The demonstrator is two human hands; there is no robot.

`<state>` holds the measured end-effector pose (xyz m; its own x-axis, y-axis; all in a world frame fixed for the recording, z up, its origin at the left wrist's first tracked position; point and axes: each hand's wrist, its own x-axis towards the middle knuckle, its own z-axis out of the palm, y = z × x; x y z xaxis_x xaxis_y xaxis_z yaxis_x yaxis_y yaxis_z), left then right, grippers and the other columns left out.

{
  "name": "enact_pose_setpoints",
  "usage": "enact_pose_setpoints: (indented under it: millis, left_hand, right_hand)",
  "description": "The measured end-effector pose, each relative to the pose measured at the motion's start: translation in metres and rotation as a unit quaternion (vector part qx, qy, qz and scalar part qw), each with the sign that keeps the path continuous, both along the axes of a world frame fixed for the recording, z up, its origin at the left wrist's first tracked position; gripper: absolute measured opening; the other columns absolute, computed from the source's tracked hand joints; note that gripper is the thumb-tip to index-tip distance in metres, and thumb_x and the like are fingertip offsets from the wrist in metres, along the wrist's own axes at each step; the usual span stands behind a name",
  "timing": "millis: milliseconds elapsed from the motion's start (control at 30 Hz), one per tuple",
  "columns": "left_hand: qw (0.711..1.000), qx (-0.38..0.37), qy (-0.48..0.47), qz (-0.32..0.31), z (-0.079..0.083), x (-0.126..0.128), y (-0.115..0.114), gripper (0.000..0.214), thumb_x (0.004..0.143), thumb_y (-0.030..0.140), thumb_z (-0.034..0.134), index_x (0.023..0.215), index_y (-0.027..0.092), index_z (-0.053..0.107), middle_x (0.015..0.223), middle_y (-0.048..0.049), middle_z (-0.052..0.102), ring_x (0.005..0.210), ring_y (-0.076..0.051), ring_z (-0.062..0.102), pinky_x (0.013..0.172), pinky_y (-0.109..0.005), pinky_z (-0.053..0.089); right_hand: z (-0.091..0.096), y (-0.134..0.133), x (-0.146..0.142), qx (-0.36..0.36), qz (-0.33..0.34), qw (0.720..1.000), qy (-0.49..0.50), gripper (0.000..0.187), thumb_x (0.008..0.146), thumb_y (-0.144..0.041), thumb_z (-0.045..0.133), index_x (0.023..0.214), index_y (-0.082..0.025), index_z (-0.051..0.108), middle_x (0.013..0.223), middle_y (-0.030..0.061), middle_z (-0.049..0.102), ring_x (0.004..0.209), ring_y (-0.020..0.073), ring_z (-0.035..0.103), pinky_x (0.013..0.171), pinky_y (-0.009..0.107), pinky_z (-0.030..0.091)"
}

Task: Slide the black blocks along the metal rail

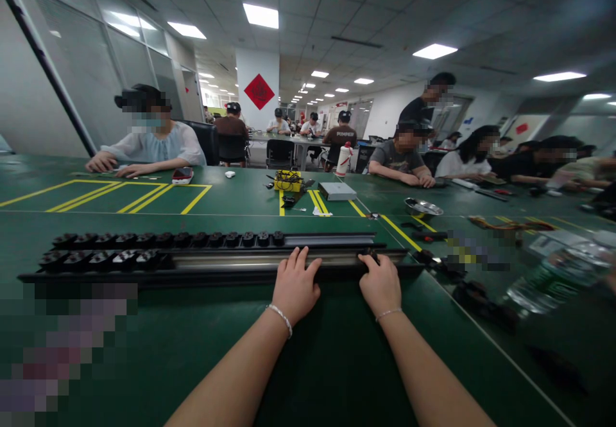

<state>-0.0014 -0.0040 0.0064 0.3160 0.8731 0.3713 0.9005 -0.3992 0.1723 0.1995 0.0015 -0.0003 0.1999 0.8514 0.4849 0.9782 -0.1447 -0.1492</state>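
Two long metal rails (226, 259) lie side by side across the green table, their left parts lined with several black socket modules (144, 242). My left hand (294, 286) rests on the near rail's front edge, fingers stretched forward and slightly apart, holding nothing. My right hand (381, 282) sits a little to the right on the same rail, its fingers curled over the rail near a small black piece (371, 255). Both wrists wear thin bracelets.
A steel bowl (422, 208), a grey box (337, 191), yellow cables (287, 181), a white bottle (343, 159) and a phone (182, 174) lie farther back. A plastic water bottle (543, 282) lies at right. Several people sit around the table.
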Motion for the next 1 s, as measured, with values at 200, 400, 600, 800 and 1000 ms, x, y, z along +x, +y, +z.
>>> enact_pose_setpoints:
  millis: [200, 400, 600, 800, 1000]
  left_hand:
    - [1.0, 0.016, 0.003, -0.005, -0.0009, 0.0001, 0.0, 0.053, 0.071, 0.03, 0.054, 0.124, 0.032, 0.044, 0.142, -0.0063, 0.034, 0.132, -0.025, 0.024, 0.1, -0.042, 0.027]
    - [1.0, 0.009, 0.004, 0.009, 0.0003, 0.0017, -0.0005, 0.051, 0.072, 0.029, 0.053, 0.122, 0.031, 0.045, 0.142, -0.0054, 0.035, 0.132, -0.025, 0.024, 0.101, -0.043, 0.026]
    - [1.0, 0.01, 0.007, 0.007, 0.0009, 0.0018, -0.0003, 0.05, 0.073, 0.029, 0.052, 0.122, 0.031, 0.045, 0.142, -0.0054, 0.035, 0.132, -0.025, 0.024, 0.101, -0.042, 0.026]
    - [1.0, 0.02, 0.004, 0.01, -0.001, 0.0019, 0.0004, 0.049, 0.073, 0.029, 0.052, 0.121, 0.032, 0.047, 0.141, -0.006, 0.036, 0.131, -0.025, 0.025, 0.1, -0.043, 0.026]
    - [1.0, 0.026, 0.001, 0.008, -0.0014, 0.0022, 0.0004, 0.047, 0.074, 0.029, 0.051, 0.12, 0.031, 0.047, 0.141, -0.0063, 0.037, 0.131, -0.025, 0.026, 0.1, -0.043, 0.027]
  right_hand:
    - [-0.0027, -0.0001, 0.0019, -0.001, 0.006, 1.0, 0.002, 0.043, 0.074, -0.009, 0.044, 0.111, -0.025, 0.061, 0.107, 0.0101, 0.048, 0.103, 0.0228, 0.045, 0.091, 0.033, 0.032]
    - [-0.0031, -0.0017, 0.002, 0.006, 0.014, 1.0, -0.003, 0.044, 0.073, -0.009, 0.046, 0.112, -0.024, 0.06, 0.107, 0.0098, 0.049, 0.102, 0.0222, 0.045, 0.094, 0.033, 0.031]
    - [-0.0002, -0.0048, 0.0, 0.0, 0.011, 1.0, -0.005, 0.044, 0.074, -0.01, 0.045, 0.113, -0.024, 0.059, 0.109, 0.0099, 0.048, 0.104, 0.0227, 0.044, 0.094, 0.034, 0.032]
    - [-0.0008, -0.0033, 0.0011, -0.004, 0.014, 1.0, 0.009, 0.043, 0.074, -0.011, 0.044, 0.112, -0.024, 0.06, 0.109, 0.0099, 0.047, 0.104, 0.0222, 0.044, 0.094, 0.033, 0.033]
    - [-0.0013, -0.0024, 0.0016, -0.002, 0.009, 1.0, 0.02, 0.042, 0.075, -0.011, 0.044, 0.111, -0.024, 0.061, 0.11, 0.0099, 0.047, 0.106, 0.0226, 0.044, 0.092, 0.032, 0.034]
